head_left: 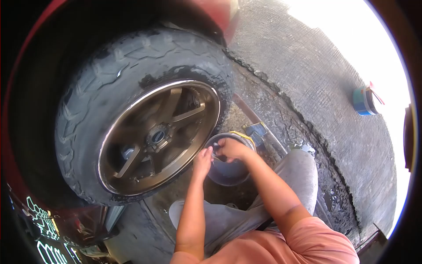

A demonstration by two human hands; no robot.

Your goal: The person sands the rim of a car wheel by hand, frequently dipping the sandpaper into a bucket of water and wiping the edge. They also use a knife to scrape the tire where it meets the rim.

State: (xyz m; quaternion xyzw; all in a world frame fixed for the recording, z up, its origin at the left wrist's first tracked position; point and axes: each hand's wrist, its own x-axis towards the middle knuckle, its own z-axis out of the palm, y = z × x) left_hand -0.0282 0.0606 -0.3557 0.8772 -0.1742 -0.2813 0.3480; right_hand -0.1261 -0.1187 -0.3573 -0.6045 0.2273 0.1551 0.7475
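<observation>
Both of my hands are close together over a grey bucket [228,174] that stands between my knees and the wheel. My left hand [202,163] is at the bucket's left rim, its fingers closed in a pinch. Over the bucket's opening, my right hand [232,149] has its fingers curled inward. Between them shows a small dark thing [220,157], partly covered by the fingers; its kind cannot be made out. Left of my hands is a large tyre [94,97], wet in patches, with a bronze spoked rim [173,169].
A red vehicle body [215,15] arches over the tyre. A metal bar [272,140] with a blue piece [256,130] lies beyond the bucket. Rough concrete with a wet, muddy crack runs along the right. A blue-green can [364,101] stands farther off on the concrete.
</observation>
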